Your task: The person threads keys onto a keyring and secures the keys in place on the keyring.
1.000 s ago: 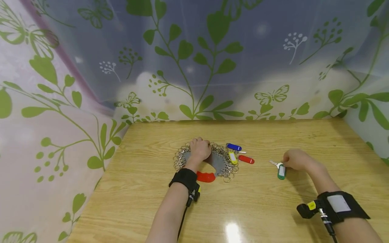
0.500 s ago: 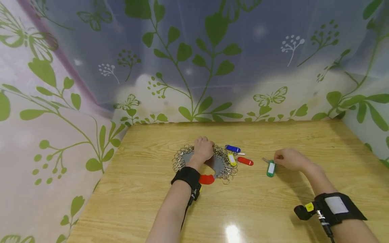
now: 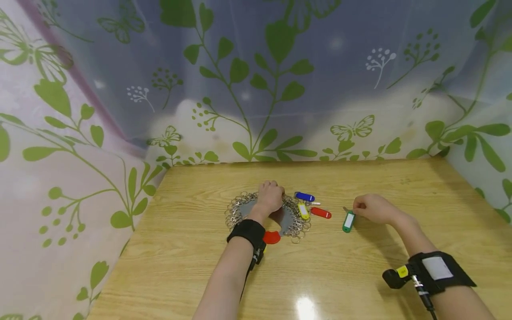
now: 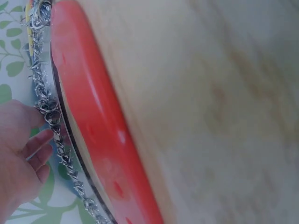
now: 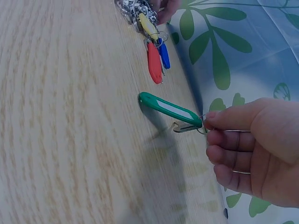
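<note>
My right hand (image 3: 375, 209) pinches the small metal ring of a green key tag (image 5: 170, 108) between thumb and fingertips; a key (image 5: 186, 127) hangs from it beside the tag, just above the table. My left hand (image 3: 270, 198) is over the far edge of a round grey plate (image 3: 248, 207) with a red handle (image 3: 272, 238). Many metal snap hooks (image 3: 299, 227) line the plate's rim. In the left wrist view, left fingertips pinch one of the hooks (image 4: 52, 116) at the rim, partly hidden. The plate lies flat on the wooden table.
Just right of the plate lie a blue key tag (image 3: 305, 196), a yellow key tag (image 3: 303, 211) and a red key tag (image 3: 321, 213), close together. A patterned cloth (image 3: 224, 80) rises behind the wooden table (image 3: 180, 275) and at its sides.
My right hand has carried the green key tag and its key leftward, closer to the plate. The left hand has shifted slightly right along the plate's far rim.
</note>
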`<state>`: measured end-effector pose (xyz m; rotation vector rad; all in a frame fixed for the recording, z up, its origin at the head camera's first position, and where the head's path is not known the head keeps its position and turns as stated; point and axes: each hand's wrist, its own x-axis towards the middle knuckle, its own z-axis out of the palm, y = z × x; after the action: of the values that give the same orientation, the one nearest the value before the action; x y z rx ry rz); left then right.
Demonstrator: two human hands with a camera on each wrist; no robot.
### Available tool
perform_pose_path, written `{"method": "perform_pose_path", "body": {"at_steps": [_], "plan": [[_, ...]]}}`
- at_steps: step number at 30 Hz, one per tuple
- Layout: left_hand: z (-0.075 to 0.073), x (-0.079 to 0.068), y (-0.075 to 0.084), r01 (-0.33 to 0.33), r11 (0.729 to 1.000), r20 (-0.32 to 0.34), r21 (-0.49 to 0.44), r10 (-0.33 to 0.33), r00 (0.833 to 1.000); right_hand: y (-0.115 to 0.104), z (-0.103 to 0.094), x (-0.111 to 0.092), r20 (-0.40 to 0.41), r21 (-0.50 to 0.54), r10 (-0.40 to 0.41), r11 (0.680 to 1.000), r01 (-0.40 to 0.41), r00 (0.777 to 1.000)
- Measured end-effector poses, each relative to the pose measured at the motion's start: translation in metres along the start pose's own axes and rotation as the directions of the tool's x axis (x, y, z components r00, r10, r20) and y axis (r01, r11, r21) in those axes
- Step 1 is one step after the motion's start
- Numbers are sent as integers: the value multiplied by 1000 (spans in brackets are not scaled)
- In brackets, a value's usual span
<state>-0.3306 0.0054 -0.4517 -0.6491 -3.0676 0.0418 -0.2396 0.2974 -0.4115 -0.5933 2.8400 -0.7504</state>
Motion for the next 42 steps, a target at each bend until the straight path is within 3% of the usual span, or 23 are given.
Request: {"method": "perform_pose_path", "body": {"at_steps": [5, 8, 10, 12, 14, 15, 16, 17, 18, 19, 20, 21, 22, 23, 24, 25, 27, 30, 36, 39, 42], "plan": [[2, -1, -5, 31, 998, -52, -55, -34, 998, -3, 3, 4, -18, 10, 2, 1000, -2, 1000], [-2, -4, -12, 50, 971, -76, -232, -69, 995, -7, 3, 7, -67, 52, 24, 998, -20, 997], [-6, -7, -16, 68, 912, -59, -404, -99, 993, -12, 2, 10, -121, 104, 40, 994, -27, 992], [-10, -10, -19, 93, 814, -12, -573, -123, 992, -18, 1, 12, -180, 213, 61, 977, -22, 982], [-16, -12, -22, 123, 712, 40, -692, -132, 990, -25, 1, 17, -232, 397, 86, 918, 14, 969], [-18, -14, -23, 131, 676, 56, -725, -132, 990, -28, 2, 20, -252, 523, 90, 850, 58, 963], [-20, -15, -23, 141, 642, 71, -754, -133, 989, -31, 3, 24, -270, 653, 93, 749, 111, 958], [-21, -17, -24, 148, 621, 86, -770, -129, 988, -35, 5, 28, -278, 779, 93, 604, 168, 956], [-22, -18, -24, 151, 606, 92, -781, -127, 988, -38, 7, 32, -271, 881, 91, 424, 209, 958], [-23, -20, -24, 153, 592, 97, -791, -126, 987, -42, 9, 37, -261, 937, 89, 262, 230, 961], [-23, -21, -24, 152, 586, 96, -796, -125, 987, -45, 13, 41, -242, 965, 89, 127, 230, 966], [-23, -22, -24, 147, 580, 90, -801, -127, 988, -49, 16, 46, -212, 977, 94, 29, 210, 973], [-23, -23, -24, 139, 585, 82, -799, -124, 989, -52, 21, 50, -172, 985, 102, -9, 174, 980], [-22, -24, -24, 128, 605, 70, -786, -118, 991, -55, 25, 53, -124, 992, 117, -18, 127, 985], [-22, -24, -24, 113, 631, 53, -768, -112, 992, -58, 30, 57, -76, 997, 133, 12, 75, 988], [-21, -24, -23, 104, 654, 44, -749, -107, 993, -60, 36, 60, -37, 997, 138, 74, 27, 990], [-21, -24, -22, 89, 708, 27, -701, -99, 995, -64, 46, 66, 28, 985, 151, 164, -53, 988], [-21, -22, -20, 82, 772, 12, -630, -96, 995, -70, 58, 73, 68, 956, 164, 271, -112, 984], [-19, -19, -15, 95, 829, -27, -552, -131, 991, -83, 66, 86, 20, 832, 228, 536, -143, 973], [-18, -19, -13, 97, 828, -35, -552, -140, 990, -88, 65, 91, -17, 749, 260, 643, -160, 965], [-18, -20, -11, 96, 806, -35, -584, -143, 989, -92, 64, 95, -67, 663, 284, 729, -170, 956]]}}
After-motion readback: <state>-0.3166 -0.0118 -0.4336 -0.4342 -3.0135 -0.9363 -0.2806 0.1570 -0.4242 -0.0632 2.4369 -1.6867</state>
